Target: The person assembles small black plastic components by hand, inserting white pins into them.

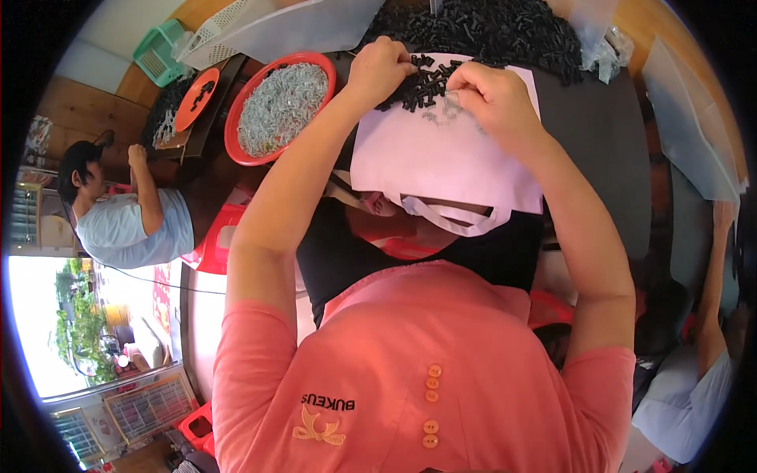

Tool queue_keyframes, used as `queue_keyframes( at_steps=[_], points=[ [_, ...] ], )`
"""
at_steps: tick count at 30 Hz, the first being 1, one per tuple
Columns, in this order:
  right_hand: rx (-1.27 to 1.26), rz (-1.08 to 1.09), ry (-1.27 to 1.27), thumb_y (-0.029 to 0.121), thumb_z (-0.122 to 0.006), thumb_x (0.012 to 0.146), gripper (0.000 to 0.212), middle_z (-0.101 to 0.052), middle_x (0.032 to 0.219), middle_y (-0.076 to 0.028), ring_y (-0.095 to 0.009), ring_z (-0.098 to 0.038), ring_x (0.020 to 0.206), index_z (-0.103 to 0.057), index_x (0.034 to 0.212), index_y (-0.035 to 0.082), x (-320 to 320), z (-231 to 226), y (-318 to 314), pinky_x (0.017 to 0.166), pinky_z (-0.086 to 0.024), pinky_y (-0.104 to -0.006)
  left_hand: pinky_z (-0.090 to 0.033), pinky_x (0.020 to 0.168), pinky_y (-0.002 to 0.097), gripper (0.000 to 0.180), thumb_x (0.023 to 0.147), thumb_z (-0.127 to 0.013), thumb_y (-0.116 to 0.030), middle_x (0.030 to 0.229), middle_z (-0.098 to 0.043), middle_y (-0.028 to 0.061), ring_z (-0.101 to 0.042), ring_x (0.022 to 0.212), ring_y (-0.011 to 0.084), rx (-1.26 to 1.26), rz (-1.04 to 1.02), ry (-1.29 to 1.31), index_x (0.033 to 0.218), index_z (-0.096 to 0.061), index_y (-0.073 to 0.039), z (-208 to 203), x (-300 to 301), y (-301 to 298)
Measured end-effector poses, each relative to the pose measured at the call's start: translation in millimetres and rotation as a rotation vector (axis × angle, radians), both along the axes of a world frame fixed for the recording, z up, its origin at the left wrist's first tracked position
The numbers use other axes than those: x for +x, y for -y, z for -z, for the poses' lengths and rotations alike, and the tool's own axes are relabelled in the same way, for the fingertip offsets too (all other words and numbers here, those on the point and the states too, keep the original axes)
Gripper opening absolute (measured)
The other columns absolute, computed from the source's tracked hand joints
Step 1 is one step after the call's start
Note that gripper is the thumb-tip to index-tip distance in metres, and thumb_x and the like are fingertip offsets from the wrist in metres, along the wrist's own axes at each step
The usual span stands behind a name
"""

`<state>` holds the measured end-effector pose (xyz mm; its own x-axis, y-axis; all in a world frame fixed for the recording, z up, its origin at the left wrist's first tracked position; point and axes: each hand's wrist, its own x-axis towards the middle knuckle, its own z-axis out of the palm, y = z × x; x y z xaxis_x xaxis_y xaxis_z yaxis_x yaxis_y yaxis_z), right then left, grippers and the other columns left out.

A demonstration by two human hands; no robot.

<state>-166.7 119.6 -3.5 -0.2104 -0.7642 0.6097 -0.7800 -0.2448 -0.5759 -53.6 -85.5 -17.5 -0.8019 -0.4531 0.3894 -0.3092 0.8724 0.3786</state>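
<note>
A pale non-woven bag (441, 162) lies flat on the table before me, its handle loop hanging over the near edge. Small black plastic pieces (426, 88) are heaped on its far part. My left hand (380, 71) is at the left of this heap, fingertips pinched together by the black pieces; what they grip is too small to name. On the heap's right side my right hand (493, 98) is also closed in a pinch, its fingertips partly hidden. Just below those fingertips lie a few small clear pieces (440, 116) on the bag.
Left of the bag stands a red basin (232, 130) full of small clear-grey pieces. A large black pile (481, 31) covers the table's far side. Beyond are a green basket (158, 54) and an orange plate (189, 110). A person (134, 213) sits left; another's arm (714, 276) shows right.
</note>
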Motion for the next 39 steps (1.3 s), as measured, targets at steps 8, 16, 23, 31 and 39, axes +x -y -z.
queue_keyframes(
  at_steps=[8, 16, 23, 31, 39],
  points=[
    [0.191, 0.086, 0.223, 0.008, -0.071, 0.075, 0.01, -0.063, 0.064, -0.008, -0.012, -0.06, 0.058, -0.066, 0.08, 0.001, 15, -28, -9, 0.054, -0.047, -0.0277, -0.05, 0.073, 0.0487, 0.016, 0.081, -0.056, -0.012, 0.091, -0.065, 0.0239, -0.064, 0.084, 0.0417, -0.158, -0.132, -0.097, 0.08, -0.067, -0.001, 2, -13, -1],
    [0.174, 0.048, 0.13, 0.008, -0.068, 0.075, 0.01, -0.062, 0.06, -0.008, -0.013, -0.058, 0.053, -0.066, 0.081, 0.0, 21, -21, -4, 0.05, -0.045, -0.0288, -0.053, 0.074, 0.046, 0.018, 0.071, -0.07, -0.019, 0.078, -0.067, 0.0238, -0.067, 0.08, 0.0379, -0.13, -0.003, -0.02, 0.077, -0.072, -0.001, 1, -5, 13],
    [0.118, 0.068, 0.035, 0.01, -0.068, 0.074, 0.011, -0.061, 0.06, -0.008, -0.013, -0.057, 0.053, -0.066, 0.08, 0.001, 23, -15, 3, 0.05, -0.044, -0.0284, -0.052, 0.072, 0.047, 0.019, 0.07, -0.071, -0.019, 0.078, -0.066, 0.0234, -0.066, 0.078, 0.0396, -0.089, -0.068, -0.096, 0.076, -0.072, -0.001, 11, 4, 18],
    [0.113, -0.063, 0.002, 0.008, -0.066, 0.085, 0.011, -0.063, 0.075, 0.001, -0.004, -0.054, 0.07, -0.065, 0.094, 0.001, -8, 4, 10, 0.064, -0.045, -0.0208, -0.048, 0.075, 0.0424, 0.014, 0.075, -0.071, -0.014, 0.083, -0.062, 0.0177, -0.062, 0.087, 0.0362, 0.161, -0.082, -0.464, 0.077, -0.063, -0.002, 11, 26, -17],
    [0.125, -0.058, 0.028, 0.005, -0.067, 0.083, 0.01, -0.063, 0.072, -0.004, -0.009, -0.056, 0.065, -0.064, 0.091, 0.001, -1, -5, -5, 0.06, -0.044, -0.0244, -0.049, 0.063, 0.0248, 0.011, 0.081, -0.071, -0.005, 0.074, -0.065, 0.0067, -0.061, 0.066, 0.0117, 0.007, 0.057, -0.666, 0.089, -0.066, 0.001, 12, 23, -26]
  ],
)
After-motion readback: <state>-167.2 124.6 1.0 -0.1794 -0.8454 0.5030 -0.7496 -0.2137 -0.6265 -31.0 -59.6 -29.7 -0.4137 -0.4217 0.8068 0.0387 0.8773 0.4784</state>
